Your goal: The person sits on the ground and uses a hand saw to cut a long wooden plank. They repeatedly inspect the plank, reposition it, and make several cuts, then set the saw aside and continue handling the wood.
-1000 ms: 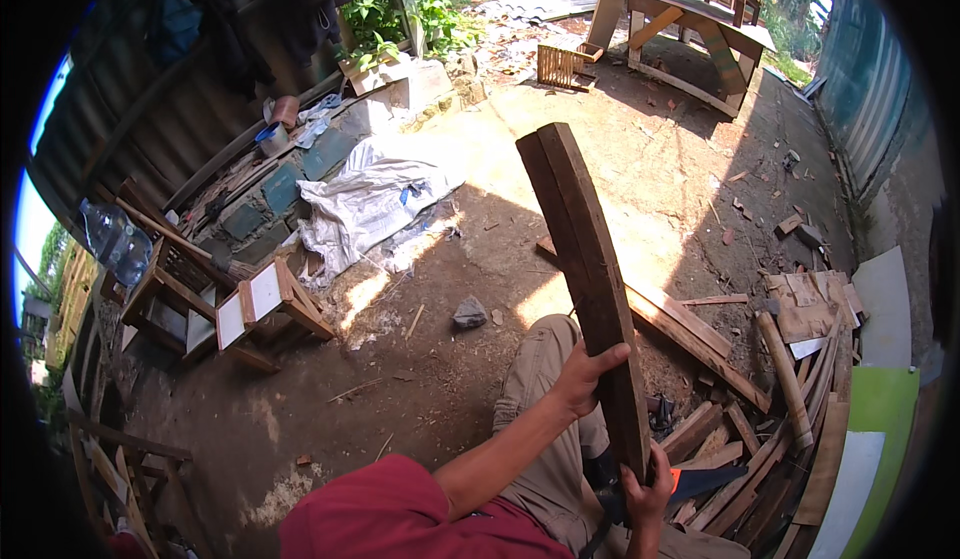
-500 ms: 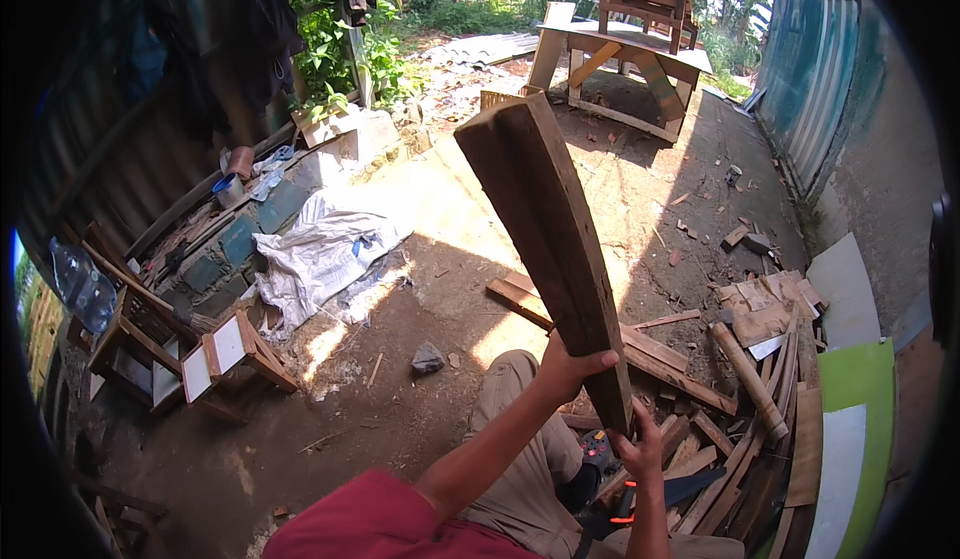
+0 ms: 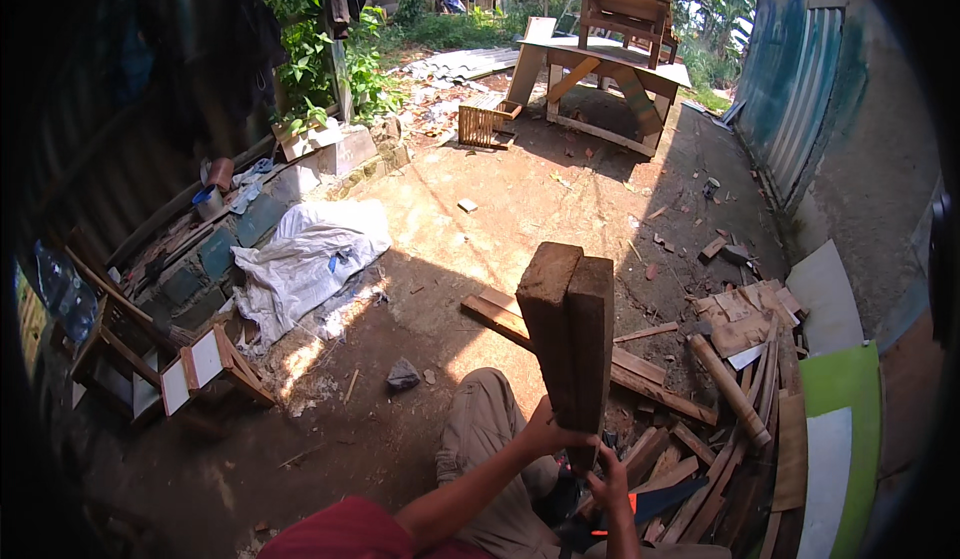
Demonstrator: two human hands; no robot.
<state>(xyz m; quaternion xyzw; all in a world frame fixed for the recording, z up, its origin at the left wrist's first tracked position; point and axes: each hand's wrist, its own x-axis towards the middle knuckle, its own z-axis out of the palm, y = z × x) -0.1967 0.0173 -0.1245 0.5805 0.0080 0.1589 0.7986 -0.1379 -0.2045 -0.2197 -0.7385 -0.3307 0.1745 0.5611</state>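
Note:
Two dark wooden beams (image 3: pixel 565 349) stand almost upright in front of me, pressed lengthwise against each other with their far ends slightly uneven. My left hand (image 3: pixel 553 433) is wrapped round them near the lower end. Just below and to the right, my right hand (image 3: pixel 609 481) grips the bottom of the same beams. Beside my right wrist lies a dark, blade-like tool (image 3: pixel 668 495) with orange parts, half hidden by my arm. My bent knee (image 3: pixel 480 414) in grey-brown trousers is left of the beams.
Loose wood strips (image 3: pixel 715 489) and a round pole (image 3: pixel 730 389) are heaped at right, by a green-and-white panel (image 3: pixel 865 399). More planks (image 3: pixel 640 379) lie behind the beams. At left are a white sack (image 3: pixel 310 259) and small wooden furniture (image 3: pixel 205 369); a wooden table (image 3: pixel 600 69) stands far off.
The beams' top end has swung down and toward me, now showing two separate end faces. Both hands have moved slightly lower and left, still holding on. The view has shifted a little.

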